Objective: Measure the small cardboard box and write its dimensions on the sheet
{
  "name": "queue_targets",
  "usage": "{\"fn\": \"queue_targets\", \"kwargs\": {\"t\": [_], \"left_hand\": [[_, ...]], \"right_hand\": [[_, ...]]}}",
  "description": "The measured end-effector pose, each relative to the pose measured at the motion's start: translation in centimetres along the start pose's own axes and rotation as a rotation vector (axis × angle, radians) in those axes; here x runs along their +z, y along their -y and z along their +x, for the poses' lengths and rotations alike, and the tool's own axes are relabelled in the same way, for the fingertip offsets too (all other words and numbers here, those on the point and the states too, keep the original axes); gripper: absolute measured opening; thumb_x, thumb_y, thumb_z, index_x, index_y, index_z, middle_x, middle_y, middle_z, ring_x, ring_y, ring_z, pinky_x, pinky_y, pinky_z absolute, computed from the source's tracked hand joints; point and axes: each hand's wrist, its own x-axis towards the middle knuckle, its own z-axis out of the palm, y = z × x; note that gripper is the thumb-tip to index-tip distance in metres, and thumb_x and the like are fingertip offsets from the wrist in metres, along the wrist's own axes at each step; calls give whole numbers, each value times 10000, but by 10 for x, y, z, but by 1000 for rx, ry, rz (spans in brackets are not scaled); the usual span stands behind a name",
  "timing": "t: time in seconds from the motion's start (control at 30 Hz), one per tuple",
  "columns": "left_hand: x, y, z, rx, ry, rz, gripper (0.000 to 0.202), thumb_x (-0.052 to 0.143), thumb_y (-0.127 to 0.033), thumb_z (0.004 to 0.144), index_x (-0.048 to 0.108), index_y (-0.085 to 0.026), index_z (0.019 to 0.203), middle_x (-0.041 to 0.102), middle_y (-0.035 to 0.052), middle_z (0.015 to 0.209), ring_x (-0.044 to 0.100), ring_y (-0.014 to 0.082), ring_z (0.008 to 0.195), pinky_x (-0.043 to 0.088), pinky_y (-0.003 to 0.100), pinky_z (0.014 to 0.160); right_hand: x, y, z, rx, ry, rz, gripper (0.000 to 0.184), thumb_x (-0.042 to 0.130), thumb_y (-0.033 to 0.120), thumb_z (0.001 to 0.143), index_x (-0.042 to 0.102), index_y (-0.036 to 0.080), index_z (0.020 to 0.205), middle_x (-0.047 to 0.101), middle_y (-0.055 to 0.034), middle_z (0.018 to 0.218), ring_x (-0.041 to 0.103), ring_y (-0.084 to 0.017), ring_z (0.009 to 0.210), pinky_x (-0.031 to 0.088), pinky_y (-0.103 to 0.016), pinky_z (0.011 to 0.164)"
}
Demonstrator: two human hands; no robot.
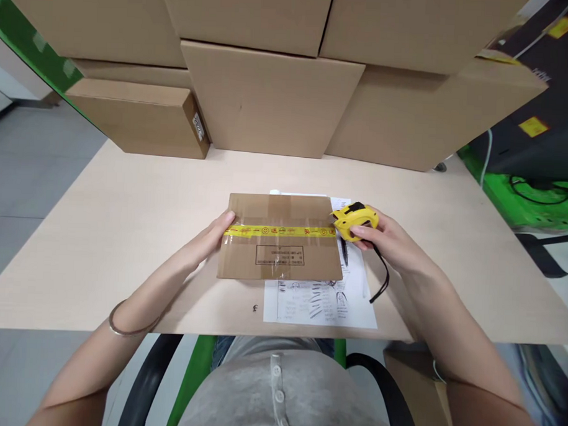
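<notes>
A flat cardboard box [301, 263] with a strip of yellow printed tape [297, 231] across its top sits in front of me, partly over printed paper [320, 307]. My left hand [213, 232] grips the box's left side, thumb at its edge; its other fingers are largely hidden. In my right hand [381, 232] is a yellow and black tape measure [356, 220], its mouth at the box's right edge by the end of the yellow tape. A black wrist strap [385, 275] hangs from it. I cannot tell whether any blade is pulled out.
Large cardboard boxes [273, 101] are stacked along the table's back edge, with a smaller box [147, 118] at the back left. A dark pen-like object [345, 252] lies on the paper beside the box. Past the table's right side are a black case [514, 146] and cables.
</notes>
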Motion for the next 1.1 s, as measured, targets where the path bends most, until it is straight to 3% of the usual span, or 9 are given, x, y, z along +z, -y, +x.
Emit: {"fn": "queue_targets", "kwargs": {"t": [0.13, 0.27, 0.33, 0.43, 0.53, 0.63, 0.8, 0.93, 1.1], "left_hand": [[-6, -6, 2, 107, -72, -39, 605, 494, -530, 1055, 361, -332, 1611, 640, 132, 1449, 705, 307, 1216, 653, 436, 926], [-11, -4, -4, 318, -95, 56, 1057, 816, -527, 835, 146, -405, 1644, 478, 153, 1538, 604, 338, 1318, 597, 528, 1033], [-9, 0, -6, 439, -81, 118, 1200, 884, -495, 750, 99, -394, 1653, 428, 172, 1530, 589, 353, 1312, 570, 572, 1047], [-4, 7, -9, 520, -84, 151, 1290, 901, -525, 701, 51, -384, 1661, 398, 183, 1523, 582, 371, 1319, 559, 585, 1041], [-1, 14, -12, 497, -107, 170, 1326, 884, -605, 696, -12, -410, 1653, 417, 177, 1509, 602, 370, 1309, 576, 575, 1014], [0, 21, -16, 478, -133, 198, 1343, 875, -651, 697, -63, -439, 1633, 384, 199, 1549, 611, 381, 1320, 595, 577, 976], [0, 29, -18, 487, -187, 260, 1316, 823, -710, 722, -89, -416, 1623, 292, 223, 1636, 506, 409, 1449, 577, 588, 1016], [-2, 29, -16, 551, -134, 256, 1219, 788, -658, 787, -41, -418, 1649, 381, 178, 1583, 516, 376, 1421, 565, 573, 1047], [-8, 23, -13, 588, -133, 343, 1036, 782, -650, 785, 213, -442, 1626, 460, 131, 1493, 479, 385, 1402, 504, 647, 1088]], "right_hand": [[-7, 6, -19, -38, -94, 115, 262, 803, 463, 825, 640, 271, 895, 541, 36, 665, 442, -153, 556, 348, -322, 538], [-21, 23, -27, -20, -101, 113, 290, 875, 463, 734, 704, 284, 885, 598, 23, 712, 515, -159, 595, 413, -318, 552], [-18, 38, -22, -50, -147, 69, 283, 884, 442, 738, 716, 286, 905, 657, 12, 809, 580, -165, 662, 462, -314, 585], [9, 69, -6, -172, -115, -82, 297, 870, 384, 790, 702, 282, 1012, 706, 6, 966, 660, -183, 828, 536, -317, 707], [51, 102, 16, -374, 39, -276, 440, 838, 450, 824, 636, 248, 1159, 710, -36, 1143, 687, -223, 959, 558, -350, 790], [89, 125, 37, -519, 207, -491, 431, 725, 460, 935, 565, 252, 1276, 699, -63, 1229, 673, -238, 1034, 532, -376, 862], [119, 136, 58, -530, 388, -752, 249, 619, 365, 1009, 584, 243, 1224, 712, -82, 1167, 641, -244, 986, 484, -376, 819], [100, 126, 59, -521, 349, -720, 276, 674, 406, 966, 634, 258, 1197, 734, -56, 1164, 662, -245, 1010, 473, -354, 838], [32, 105, 28, -429, 199, -707, 357, 739, 454, 914, 688, 283, 1223, 755, -26, 1108, 675, -216, 880, 504, -353, 767]]}}
